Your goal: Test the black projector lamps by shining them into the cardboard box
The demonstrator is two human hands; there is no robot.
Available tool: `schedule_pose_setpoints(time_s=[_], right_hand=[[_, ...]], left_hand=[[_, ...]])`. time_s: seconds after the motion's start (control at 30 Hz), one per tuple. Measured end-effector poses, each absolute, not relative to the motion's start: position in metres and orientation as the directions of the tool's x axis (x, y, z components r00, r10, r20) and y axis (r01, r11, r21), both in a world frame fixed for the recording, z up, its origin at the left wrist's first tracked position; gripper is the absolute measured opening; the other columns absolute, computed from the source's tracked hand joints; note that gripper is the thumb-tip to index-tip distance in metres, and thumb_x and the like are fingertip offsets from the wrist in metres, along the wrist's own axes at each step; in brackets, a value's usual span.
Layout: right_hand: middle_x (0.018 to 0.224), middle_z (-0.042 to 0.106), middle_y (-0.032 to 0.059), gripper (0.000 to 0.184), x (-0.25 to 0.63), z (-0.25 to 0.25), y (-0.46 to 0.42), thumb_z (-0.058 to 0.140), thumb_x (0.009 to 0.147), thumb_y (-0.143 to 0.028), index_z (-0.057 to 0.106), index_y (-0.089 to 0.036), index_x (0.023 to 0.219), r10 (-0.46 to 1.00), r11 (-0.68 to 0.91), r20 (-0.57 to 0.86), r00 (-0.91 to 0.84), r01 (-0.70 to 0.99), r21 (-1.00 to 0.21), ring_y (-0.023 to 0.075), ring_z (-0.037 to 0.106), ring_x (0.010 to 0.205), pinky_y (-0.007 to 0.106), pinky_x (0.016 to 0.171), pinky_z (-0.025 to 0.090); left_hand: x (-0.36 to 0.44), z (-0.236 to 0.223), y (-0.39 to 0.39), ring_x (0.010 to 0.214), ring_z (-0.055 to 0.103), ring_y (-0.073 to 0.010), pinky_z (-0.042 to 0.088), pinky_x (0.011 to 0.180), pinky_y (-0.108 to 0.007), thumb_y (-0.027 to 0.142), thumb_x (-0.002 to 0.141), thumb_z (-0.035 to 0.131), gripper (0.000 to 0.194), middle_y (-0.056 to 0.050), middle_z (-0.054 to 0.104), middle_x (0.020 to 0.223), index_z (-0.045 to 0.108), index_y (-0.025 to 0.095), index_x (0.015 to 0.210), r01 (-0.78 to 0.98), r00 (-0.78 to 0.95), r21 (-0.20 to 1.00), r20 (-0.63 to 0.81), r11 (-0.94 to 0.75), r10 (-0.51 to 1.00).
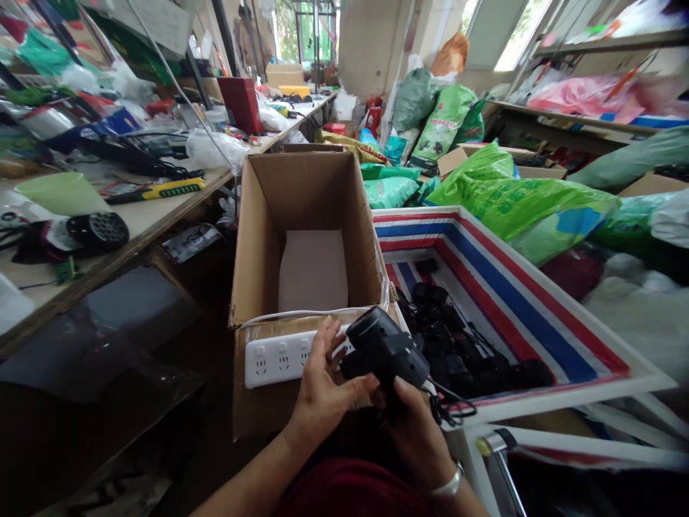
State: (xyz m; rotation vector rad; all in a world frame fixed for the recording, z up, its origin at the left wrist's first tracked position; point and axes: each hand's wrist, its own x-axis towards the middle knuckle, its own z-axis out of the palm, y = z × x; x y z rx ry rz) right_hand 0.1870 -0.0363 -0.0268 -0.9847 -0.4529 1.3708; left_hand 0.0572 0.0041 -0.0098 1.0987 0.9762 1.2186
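Note:
In the lower middle of the head view I hold a black barrel-shaped device (395, 348) with a round ringed end and a dark cord hanging at its right. Its exact kind is unclear. My right hand (417, 431) is closed round its lower part, thumb on top. My left hand (323, 380) supports its left side, the thumb in front and the fingers behind a dark part of it. Just behind my left hand lies a white power strip (280, 359) on a cardboard flap. Beyond that stands an open cardboard box (255, 237) with a pale sheet inside.
Right of the box, a striped white-framed bin (538, 323) holds many black items (457, 337). A cluttered workbench (156, 215) runs along the left, with a yellow-handled tool (172, 189) near its edge. Green sacks (522, 194) pile up behind the bin. A metal tube (503, 467) stands at lower right.

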Motion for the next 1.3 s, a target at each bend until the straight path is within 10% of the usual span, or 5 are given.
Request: schedule_pose_setpoints(time_s=[0.1, 0.3, 0.67, 1.03, 1.3], right_hand=[[0.054, 0.056, -0.0018, 0.033, 0.181, -0.024, -0.039, 0.075, 0.062, -0.047, 0.064, -0.017, 0.066, 0.914, -0.177, -0.397, 0.083, -0.798, -0.577, 0.0095, 0.048, 0.046, 0.021, 0.045, 0.042], [0.044, 0.052, -0.0038, 0.042, 0.178, -0.019, -0.046, 0.073, 0.06, -0.059, 0.064, -0.017, 0.062, 0.872, -0.29, -0.474, -0.12, -0.907, -0.304, 0.0085, 0.046, 0.039, 0.018, 0.038, 0.04], [0.054, 0.062, -0.0038, 0.049, 0.178, -0.019, -0.044, 0.072, 0.058, -0.062, 0.072, -0.022, 0.085, 0.854, -0.315, -0.457, -0.25, -0.946, -0.071, 0.0067, 0.049, 0.04, 0.017, 0.043, 0.048], [0.073, 0.065, 0.0013, 0.058, 0.182, -0.025, -0.047, 0.043, 0.074, -0.076, 0.07, -0.026, 0.086, 0.911, -0.307, -0.395, -0.12, -0.837, -0.453, 0.0132, 0.057, 0.059, 0.024, 0.054, 0.05], [0.097, 0.069, 0.0041, 0.033, 0.226, -0.008, -0.098, 0.07, 0.071, -0.042, 0.071, -0.024, 0.098, 0.811, -0.271, -0.222, -0.541, -0.011, -0.963, 0.0222, 0.062, 0.093, 0.034, 0.086, 0.047]], left_hand=[[0.071, -0.003, 0.0, 0.079, 0.065, -0.0203, 0.056, 0.059, -0.028, 0.03, 0.054, 0.083, 0.086, -0.01, 0.06, 0.105, 0.036, 0.019, 0.124, -0.348, 0.32, 0.876, -0.224, 0.334, 0.92], [0.091, 0.021, -0.003, 0.03, 0.042, -0.0071, 0.037, 0.028, -0.02, 0.026, 0.057, 0.08, 0.069, 0.007, 0.056, 0.061, 0.038, 0.022, 0.112, -0.171, 0.39, 0.884, -0.346, 0.436, 0.854], [0.099, 0.034, 0.011, 0.085, 0.061, -0.0296, 0.048, 0.075, -0.042, 0.049, 0.054, 0.079, 0.068, -0.008, 0.065, 0.092, 0.051, 0.022, 0.111, 0.328, 0.212, 0.941, -0.164, 0.088, 0.963], [0.098, 0.033, 0.017, 0.088, 0.06, -0.0281, 0.047, 0.078, -0.04, 0.032, 0.047, 0.083, 0.079, -0.006, 0.064, 0.097, 0.049, 0.024, 0.118, 0.148, 0.353, 0.985, -0.133, 0.085, 0.926], [0.044, 0.059, 0.047, 0.071, 0.059, -0.0173, 0.049, 0.06, -0.026, 0.019, 0.05, 0.077, 0.081, 0.0, 0.061, 0.088, 0.042, 0.026, 0.122, -0.165, 0.404, 0.97, -0.097, 0.176, 0.91]])
